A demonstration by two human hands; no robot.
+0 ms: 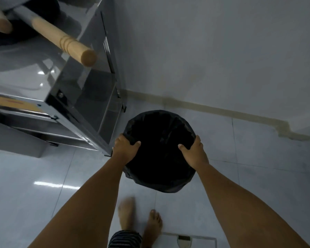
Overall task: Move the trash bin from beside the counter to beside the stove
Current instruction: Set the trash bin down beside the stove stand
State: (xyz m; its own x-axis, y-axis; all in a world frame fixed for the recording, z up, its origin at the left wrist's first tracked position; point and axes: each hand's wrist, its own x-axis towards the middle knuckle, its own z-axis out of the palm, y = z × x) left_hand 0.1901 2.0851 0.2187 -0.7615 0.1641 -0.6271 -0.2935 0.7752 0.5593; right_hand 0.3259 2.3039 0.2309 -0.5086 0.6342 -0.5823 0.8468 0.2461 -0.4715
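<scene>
**Both hands clamped on the bin rim next to the steel unit**

The trash bin (pixel 159 149), round and lined with a black bag, is held by its rim from two sides. The left hand (pixel 126 149) has its grip closed on the left edge, thumb hooked inside over the liner and the fingers wrapped outside, out of sight. The right hand (pixel 193 151) holds the right edge the same way, thumb inside on the black plastic. Both forearms reach down and forward to it.

Just left of the left grip stands the corner leg of a stainless steel stove (pixel 64 97); the bin is just beside that corner. Whether the bin's base touches the tiled floor (pixel 258 158) cannot be told. Up and left of the grips, two wooden handles (pixel 64 42) stick out over the steel worktop edge. Beyond the grips the floor meets a pale wall (pixel 204 51). Below the grips are two bare feet (pixel 153 224), the left one blurred, and a floor drain (pixel 183 240) beside the right foot
</scene>
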